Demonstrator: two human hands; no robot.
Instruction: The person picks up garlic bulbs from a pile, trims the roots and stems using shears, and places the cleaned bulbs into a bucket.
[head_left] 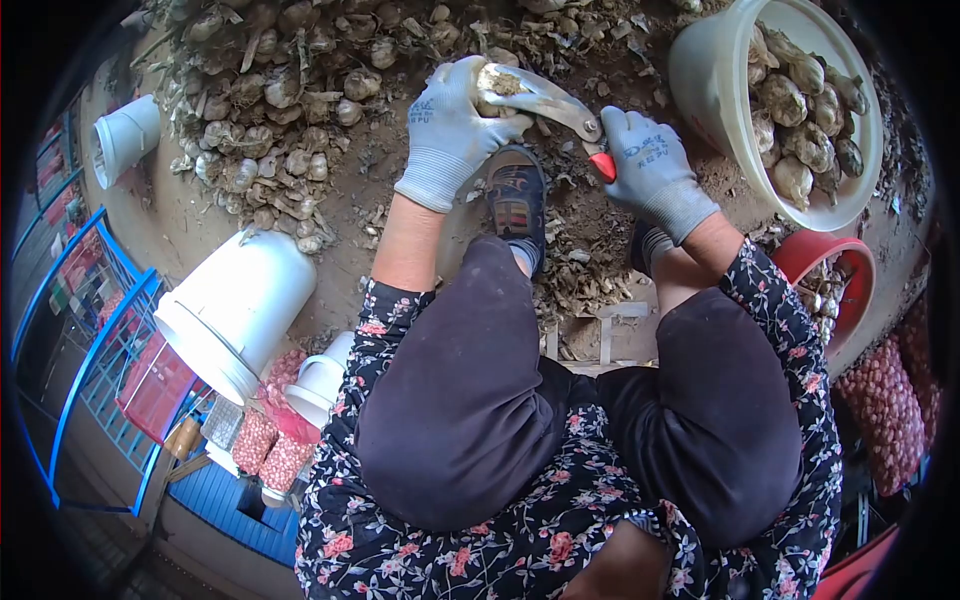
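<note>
In a grey-white work glove, my left hand (446, 128) is closed around a garlic bulb (497, 88), its thumb along the near side. My right hand (652, 168), gloved the same way, grips pruning shears (556, 106) by the handles, where a bit of red shows. The blades reach left to the bulb and touch or overlap it; exactly how they meet it cannot be made out. Below the hands is a dark shoe (516, 200) on ground littered with dry garlic scraps (585, 265).
A large heap of garlic (285, 95) covers the ground ahead and left. At right stand a pale bucket of garlic (690, 85) and a red bucket (858, 300) with more. White buckets (250, 300), a blue metal frame (95, 350) and net sacks (885, 415) are at the sides.
</note>
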